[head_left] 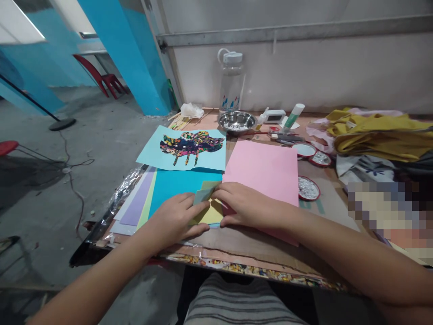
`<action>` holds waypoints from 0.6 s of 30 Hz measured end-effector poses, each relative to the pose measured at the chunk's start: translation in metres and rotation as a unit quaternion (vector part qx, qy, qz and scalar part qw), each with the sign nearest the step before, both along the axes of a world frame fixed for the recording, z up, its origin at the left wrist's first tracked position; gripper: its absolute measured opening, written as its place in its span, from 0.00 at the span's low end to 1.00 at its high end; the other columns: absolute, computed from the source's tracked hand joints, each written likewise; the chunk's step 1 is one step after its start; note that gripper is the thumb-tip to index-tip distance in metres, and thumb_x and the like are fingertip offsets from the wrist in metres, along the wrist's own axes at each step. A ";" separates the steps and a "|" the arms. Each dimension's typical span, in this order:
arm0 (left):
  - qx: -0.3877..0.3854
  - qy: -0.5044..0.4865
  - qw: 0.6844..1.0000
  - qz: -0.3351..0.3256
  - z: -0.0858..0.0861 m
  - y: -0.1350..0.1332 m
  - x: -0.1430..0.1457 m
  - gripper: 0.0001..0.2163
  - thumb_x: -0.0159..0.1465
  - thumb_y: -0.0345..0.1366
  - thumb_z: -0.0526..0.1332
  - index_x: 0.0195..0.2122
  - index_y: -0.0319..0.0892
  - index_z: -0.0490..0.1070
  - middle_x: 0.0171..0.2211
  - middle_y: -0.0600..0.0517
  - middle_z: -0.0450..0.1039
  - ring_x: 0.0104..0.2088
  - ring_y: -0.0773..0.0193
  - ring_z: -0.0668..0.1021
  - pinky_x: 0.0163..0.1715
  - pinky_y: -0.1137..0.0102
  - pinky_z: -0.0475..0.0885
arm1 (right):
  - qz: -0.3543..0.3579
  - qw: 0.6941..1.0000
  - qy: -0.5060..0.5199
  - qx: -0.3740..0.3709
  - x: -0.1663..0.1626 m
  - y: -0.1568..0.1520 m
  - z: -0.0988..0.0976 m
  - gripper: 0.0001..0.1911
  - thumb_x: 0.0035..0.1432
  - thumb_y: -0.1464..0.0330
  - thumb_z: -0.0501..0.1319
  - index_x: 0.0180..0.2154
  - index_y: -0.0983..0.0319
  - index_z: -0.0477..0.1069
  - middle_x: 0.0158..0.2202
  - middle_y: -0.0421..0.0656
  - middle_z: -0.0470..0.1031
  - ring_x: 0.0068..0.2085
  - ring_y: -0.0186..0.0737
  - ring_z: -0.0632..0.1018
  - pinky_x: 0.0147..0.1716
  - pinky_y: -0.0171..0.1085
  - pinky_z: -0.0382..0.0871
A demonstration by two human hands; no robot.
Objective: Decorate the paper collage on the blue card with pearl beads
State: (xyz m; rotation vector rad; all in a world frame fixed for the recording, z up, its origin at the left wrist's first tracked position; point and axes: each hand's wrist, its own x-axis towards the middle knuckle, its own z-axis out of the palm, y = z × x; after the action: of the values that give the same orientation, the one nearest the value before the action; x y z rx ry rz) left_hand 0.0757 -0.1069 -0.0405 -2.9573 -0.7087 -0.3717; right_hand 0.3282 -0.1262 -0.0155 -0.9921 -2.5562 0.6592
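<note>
The person sits at the worktop [333, 205] with both hands low in the middle of the frame, on a small yellow paper [212, 215]. The paper lies at the near edge of the worktop, half on a blue sheet [176, 186] and half on a pink sheet [264, 170].

The left hand [176, 217] has its grip closed on the paper's folded-up corner, a grey-green flap pinched between thumb and fingertips. The right hand [244, 207] lies flat with its grip open. Its fingers [221, 194] press down on the paper just beside the flap, and its heel rests on the pink sheet.

Left of the blue sheet, pale purple and green sheets [137, 204] fan out from under it. Above it, toward centre frame, lies a collage [191, 144] of many-coloured scraps on light blue card.

Further back a steel bowl [237, 121] stands in front of a clear bottle [232, 83], with a glue stick [295, 115] to their right. A round lid [307, 188] of pale beads sits just off the pink sheet's right edge. A yellow cloth [379, 135] is heaped at the right of the frame.
</note>
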 end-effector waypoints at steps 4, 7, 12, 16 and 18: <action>0.000 -0.025 1.000 0.008 -0.002 0.002 0.001 0.12 0.70 0.40 0.55 0.46 0.41 0.75 0.32 0.46 0.76 0.35 0.56 0.77 0.33 0.66 0.71 | -0.067 0.998 -0.003 -0.011 -0.003 0.000 -0.001 0.12 0.62 0.66 0.64 0.46 0.63 0.70 0.45 0.48 0.76 0.44 0.42 0.74 0.43 0.40 0.67; -0.065 -0.056 0.993 0.079 -0.003 0.005 -0.004 0.12 0.71 0.37 0.52 0.48 0.42 0.74 0.35 0.48 0.79 0.34 0.61 0.79 0.33 0.69 0.71 | -0.139 0.990 0.002 0.003 -0.002 0.000 0.000 0.09 0.63 0.65 0.62 0.42 0.64 0.70 0.40 0.47 0.76 0.39 0.41 0.74 0.39 0.39 0.66; -0.097 -0.053 0.990 0.083 0.001 0.004 -0.008 0.18 0.71 0.35 0.50 0.61 0.49 0.65 0.39 0.49 0.77 0.33 0.63 0.78 0.31 0.72 0.70 | -0.057 0.997 0.013 -0.059 -0.002 -0.006 0.012 0.10 0.60 0.62 0.64 0.36 0.62 0.70 0.37 0.46 0.75 0.39 0.41 0.74 0.40 0.39 0.66; -0.098 -0.040 0.994 0.039 0.005 0.001 -0.005 0.15 0.69 0.40 0.55 0.55 0.46 0.71 0.39 0.47 0.77 0.38 0.56 0.79 0.36 0.66 0.72 | -0.007 0.935 0.224 -0.275 0.000 -0.035 0.047 0.10 0.67 0.60 0.53 0.37 0.59 0.66 0.43 0.46 0.79 0.45 0.40 0.78 0.44 0.40 0.70; -0.131 -0.077 0.986 0.066 0.005 0.004 -0.005 0.15 0.70 0.40 0.54 0.55 0.44 0.71 0.43 0.46 0.79 0.42 0.55 0.80 0.40 0.65 0.73 | 0.066 0.889 0.275 -0.359 0.004 -0.053 0.071 0.18 0.66 0.51 0.52 0.31 0.58 0.61 0.39 0.45 0.80 0.44 0.41 0.80 0.44 0.40 0.71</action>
State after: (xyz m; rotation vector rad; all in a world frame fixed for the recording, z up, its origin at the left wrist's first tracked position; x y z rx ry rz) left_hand 0.0711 -0.1030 -0.0358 -3.1236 -1.0419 -0.5414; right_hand 0.3322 -0.1797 0.0551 -0.6648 -1.8845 1.7224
